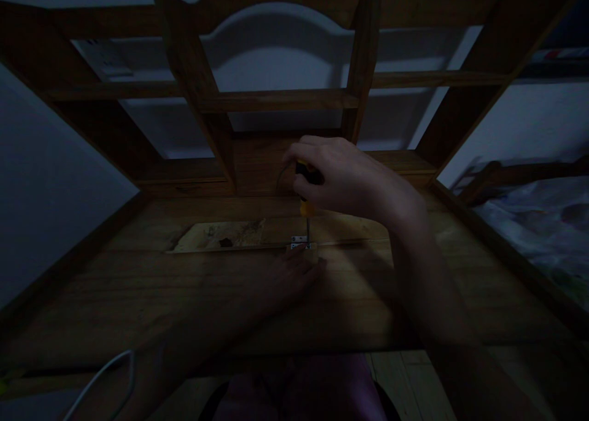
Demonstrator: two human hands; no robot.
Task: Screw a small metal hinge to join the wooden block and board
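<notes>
My right hand (pixel 338 172) is closed round the yellow and black handle of a screwdriver (pixel 304 207), which stands nearly upright. Its shaft points down, and the tip meets a small metal hinge (pixel 299 239). The hinge lies on the wooden desktop, with one leaf on a small pale wooden block (pixel 313 253). Low in front of it, my left hand (pixel 294 275) rests on the desk, fingers and thumb closed about the block and the hinge's near edge. The dim light hides part of those fingers.
A long pale recess (pixel 221 235) with rough wood lies left of the hinge. Behind rises a wooden shelf rack (pixel 280 100) with uprights and an arched top. A white cord (pixel 108 367) loops near my left forearm. At right is something wrapped in clear plastic (pixel 547 218).
</notes>
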